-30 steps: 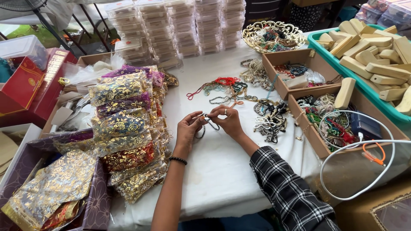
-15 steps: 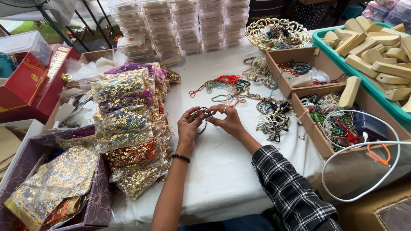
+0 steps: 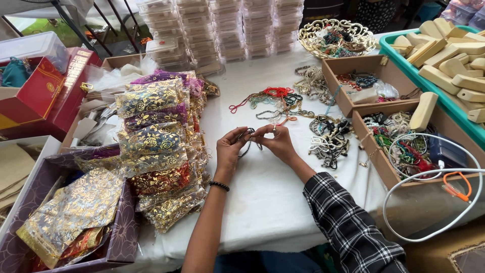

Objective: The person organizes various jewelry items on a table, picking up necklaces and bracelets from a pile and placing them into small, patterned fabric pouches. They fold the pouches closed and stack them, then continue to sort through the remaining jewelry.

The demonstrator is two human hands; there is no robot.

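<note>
You held a dark beaded strand [image 3: 248, 143] pinched between your left hand [image 3: 230, 150] and right hand [image 3: 277, 142], unbagged, with more loose strands [image 3: 331, 144] waiting right.

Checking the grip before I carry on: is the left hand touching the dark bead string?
Touching. The head view shows the left hand with fingertips pinched on the dark bead string, which loops across to the right hand.

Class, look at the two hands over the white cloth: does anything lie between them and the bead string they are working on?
Nothing visible does. The left hand and right hand both already pinch the dark bead string directly.
</note>
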